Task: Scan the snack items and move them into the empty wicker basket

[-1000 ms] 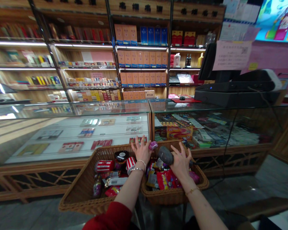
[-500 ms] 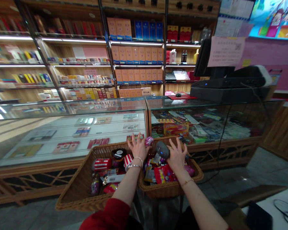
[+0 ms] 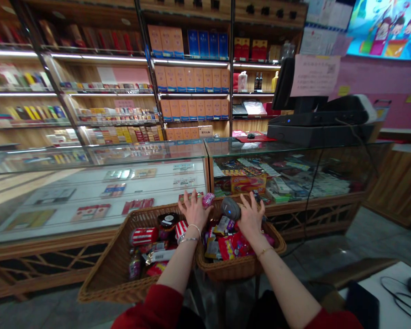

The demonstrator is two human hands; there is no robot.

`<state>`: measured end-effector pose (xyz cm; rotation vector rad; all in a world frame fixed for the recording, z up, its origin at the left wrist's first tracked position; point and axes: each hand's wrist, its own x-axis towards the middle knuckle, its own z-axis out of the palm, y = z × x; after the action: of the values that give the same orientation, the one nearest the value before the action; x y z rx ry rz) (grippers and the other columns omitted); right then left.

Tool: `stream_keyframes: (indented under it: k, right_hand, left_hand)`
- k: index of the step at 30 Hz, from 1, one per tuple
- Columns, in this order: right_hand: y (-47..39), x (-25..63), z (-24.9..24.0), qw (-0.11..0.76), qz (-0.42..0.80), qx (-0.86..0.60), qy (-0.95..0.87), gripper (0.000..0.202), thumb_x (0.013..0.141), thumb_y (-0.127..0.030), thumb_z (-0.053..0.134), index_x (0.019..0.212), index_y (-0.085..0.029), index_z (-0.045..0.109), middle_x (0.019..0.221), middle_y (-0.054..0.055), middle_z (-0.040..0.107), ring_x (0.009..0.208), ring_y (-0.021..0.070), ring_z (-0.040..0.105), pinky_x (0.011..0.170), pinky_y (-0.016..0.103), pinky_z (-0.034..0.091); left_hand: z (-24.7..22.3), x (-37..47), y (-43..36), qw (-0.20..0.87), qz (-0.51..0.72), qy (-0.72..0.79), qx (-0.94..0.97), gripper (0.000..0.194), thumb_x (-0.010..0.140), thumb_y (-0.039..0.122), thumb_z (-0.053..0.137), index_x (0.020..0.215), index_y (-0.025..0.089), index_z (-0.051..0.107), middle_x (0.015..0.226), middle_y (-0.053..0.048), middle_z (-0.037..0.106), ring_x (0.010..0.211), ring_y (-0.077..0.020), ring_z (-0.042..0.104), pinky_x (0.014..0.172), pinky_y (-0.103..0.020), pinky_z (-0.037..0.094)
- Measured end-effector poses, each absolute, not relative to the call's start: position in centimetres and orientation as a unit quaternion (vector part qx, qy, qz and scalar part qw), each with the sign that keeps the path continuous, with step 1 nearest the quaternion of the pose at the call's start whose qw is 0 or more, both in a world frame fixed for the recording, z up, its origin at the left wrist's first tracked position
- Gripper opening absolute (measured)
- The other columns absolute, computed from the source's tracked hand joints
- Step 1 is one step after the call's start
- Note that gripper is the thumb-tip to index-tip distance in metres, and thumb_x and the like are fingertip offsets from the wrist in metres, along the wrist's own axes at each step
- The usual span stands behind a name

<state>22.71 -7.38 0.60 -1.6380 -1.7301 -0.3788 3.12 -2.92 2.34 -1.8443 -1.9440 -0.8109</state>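
Observation:
My left hand (image 3: pixel 193 212) is over the gap between the two baskets. A small shiny pink package (image 3: pixel 208 199) sits at its thumb, gripped there while the other fingers are spread. In my right hand (image 3: pixel 250 217) is a dark grey barcode scanner (image 3: pixel 230 209) with a blue light, its head turned toward the pink package. Below that hand, the right wicker basket (image 3: pixel 226 270) holds red, yellow and purple snack packets (image 3: pixel 234 246). The left wicker basket (image 3: pixel 102 274) contains red-and-white striped tubs (image 3: pixel 144 236), a black round container (image 3: pixel 168 220) and a purple bottle (image 3: pixel 134 265).
A glass display counter (image 3: pixel 157 151) runs behind the baskets, with a monitor (image 3: pixel 283 84) on its right part. Stocked shelves (image 3: pixel 195 93) line the wall. At lower right, a white table (image 3: pixel 397 292) carries a black cable and a dark flat object (image 3: pixel 362 304).
The pink package has turned to a more tilted angle at my left hand. The scanner has rotated slightly in my right hand. The whole view has shifted a little to the right.

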Motion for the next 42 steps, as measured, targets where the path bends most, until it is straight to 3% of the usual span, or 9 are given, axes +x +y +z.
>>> stream_keyframes:
  k: [25, 42]
  right_hand:
    - [-7.4, 20.8, 2.2, 0.352, -0.139, -0.616, -0.69, 0.041, 0.074, -0.008, 0.052, 0.107, -0.021, 0.071, 0.146, 0.005, 0.055, 0.149, 0.0298, 0.022, 0.116, 0.06, 0.009]
    - [-7.8, 19.1, 2.0, 0.353, -0.157, -0.601, -0.699, 0.035, 0.079, -0.012, 0.049, 0.104, -0.021, 0.072, 0.144, 0.004, 0.058, 0.147, 0.0303, 0.025, 0.116, 0.06, 0.009]
  left_hand:
    - [4.0, -0.4, -4.6, 0.177, -0.31, -0.707, -0.61, 0.052, 0.081, 0.049, 0.067, 0.128, 0.027, 0.06, 0.159, -0.009, 0.04, 0.152, -0.0375, 0.017, 0.119, -0.069, 0.014]
    - [4.2, -5.8, -7.3, 0.185, -0.332, -0.77, -0.512, 0.054, 0.085, 0.039, 0.056, 0.132, 0.014, 0.055, 0.159, -0.016, 0.037, 0.152, -0.0367, 0.017, 0.12, -0.066, 0.014]
